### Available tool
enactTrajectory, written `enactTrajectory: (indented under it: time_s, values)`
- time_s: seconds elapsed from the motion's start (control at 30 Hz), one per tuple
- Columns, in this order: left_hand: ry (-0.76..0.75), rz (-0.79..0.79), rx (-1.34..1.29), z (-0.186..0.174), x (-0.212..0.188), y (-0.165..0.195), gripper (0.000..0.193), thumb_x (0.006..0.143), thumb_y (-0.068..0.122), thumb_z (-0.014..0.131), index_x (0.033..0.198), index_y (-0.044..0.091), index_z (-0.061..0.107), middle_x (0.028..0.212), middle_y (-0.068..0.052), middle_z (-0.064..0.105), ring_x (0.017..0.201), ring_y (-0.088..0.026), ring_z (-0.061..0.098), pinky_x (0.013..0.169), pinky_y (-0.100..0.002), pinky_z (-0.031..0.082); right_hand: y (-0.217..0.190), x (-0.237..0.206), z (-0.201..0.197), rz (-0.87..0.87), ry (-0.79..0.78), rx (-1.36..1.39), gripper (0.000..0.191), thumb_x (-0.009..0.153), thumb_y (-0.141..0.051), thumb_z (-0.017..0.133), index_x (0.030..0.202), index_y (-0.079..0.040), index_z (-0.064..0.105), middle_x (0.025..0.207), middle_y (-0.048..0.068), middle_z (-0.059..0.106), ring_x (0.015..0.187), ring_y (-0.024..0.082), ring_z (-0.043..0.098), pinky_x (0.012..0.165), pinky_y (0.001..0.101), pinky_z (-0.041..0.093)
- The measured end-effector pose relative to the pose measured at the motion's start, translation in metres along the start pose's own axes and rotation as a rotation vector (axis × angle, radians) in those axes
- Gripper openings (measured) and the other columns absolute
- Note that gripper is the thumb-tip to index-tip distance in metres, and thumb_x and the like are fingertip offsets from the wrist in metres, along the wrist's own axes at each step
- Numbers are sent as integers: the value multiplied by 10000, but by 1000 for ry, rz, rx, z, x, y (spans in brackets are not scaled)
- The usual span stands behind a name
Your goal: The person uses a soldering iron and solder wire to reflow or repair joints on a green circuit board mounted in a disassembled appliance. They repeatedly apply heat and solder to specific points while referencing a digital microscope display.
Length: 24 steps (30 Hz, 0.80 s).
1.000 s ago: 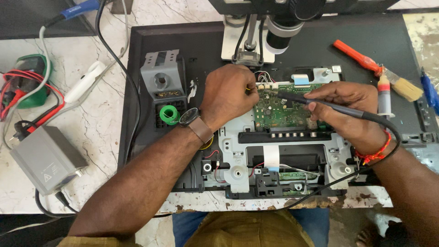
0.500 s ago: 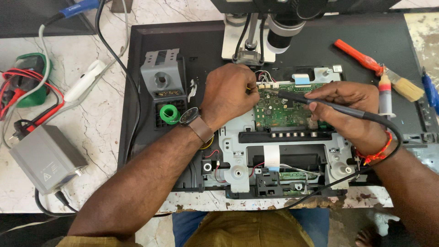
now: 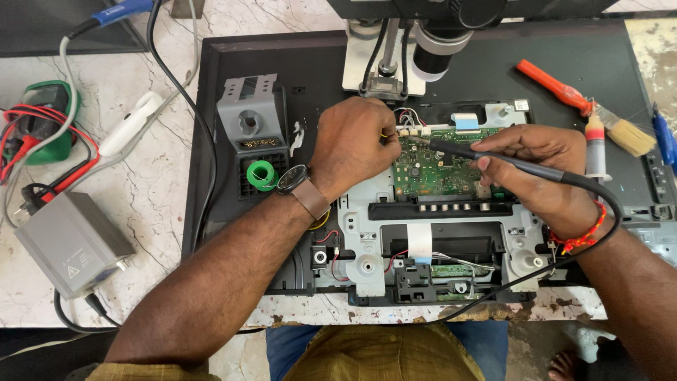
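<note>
Green circuit board [image 3: 437, 166] is worked from both sides: soldering iron [image 3: 493, 159] pinched in right hand [image 3: 543, 169], tip aimed leftward at curled left hand [image 3: 352, 144], grip contents hidden.

brush [image 3: 626, 134] right of circuit board [image 3: 434, 169]

Single head view, close, straight down over the workbench [image 3: 141, 212].

The right hand [image 3: 539, 173] holds a soldering iron [image 3: 493, 159] over the green circuit board [image 3: 434, 169]; the left hand [image 3: 352, 144] rests at the board's left edge.
</note>
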<state>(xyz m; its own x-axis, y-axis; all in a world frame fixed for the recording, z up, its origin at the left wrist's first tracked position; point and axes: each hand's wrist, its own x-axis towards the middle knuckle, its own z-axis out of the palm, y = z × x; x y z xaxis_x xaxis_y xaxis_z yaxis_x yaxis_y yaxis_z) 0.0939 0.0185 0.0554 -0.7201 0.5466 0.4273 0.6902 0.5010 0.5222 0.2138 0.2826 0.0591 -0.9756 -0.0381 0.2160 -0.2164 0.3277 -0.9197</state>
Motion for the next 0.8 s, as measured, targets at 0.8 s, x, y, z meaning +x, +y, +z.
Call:
enactTrajectory:
  time_s: [0.8]
  values:
    - [-43, -27, 20, 1, 2, 1, 64, 712, 138, 745, 664, 100, 729, 786, -38, 719, 774, -254, 697, 652, -445, 538, 7, 2, -3, -26, -7, 30, 177, 953, 1, 707, 1127, 33, 721, 941, 142, 760, 742, 121, 726, 633, 227, 591]
